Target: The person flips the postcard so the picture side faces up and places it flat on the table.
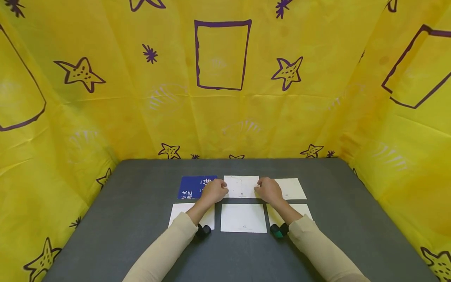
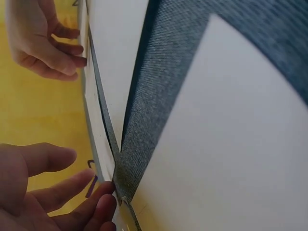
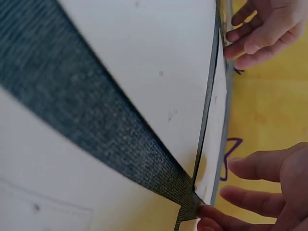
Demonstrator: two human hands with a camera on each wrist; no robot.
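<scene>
Yellow cloth printed with dark stars and frames fills the upper part of the head view and runs down both sides. Below it spreads the dark grey bench. Two cream sleeves reach in from the bottom of the frame.

Just below the centre of the frame, six cards lie in two rows. Nearest the bottom are the lower middle card, lower left card and lower right card. Above them, the upper middle card sits between the blue card and the upper right card.

The step in hand seems to be steadying or squaring the upper middle card. Light, equal touches on its two short edges should serve best, fingertips low so thin stock neither bows nor slips under its neighbours. It looks white, flat and rectangular, with faint specks and lines.

The left hand and right hand lie at those edges, fingers loosely bent, thumbs apart, pinching nothing visible; how firmly they press I cannot tell.

Smallest is a dark mark near the card's lower edge.
</scene>
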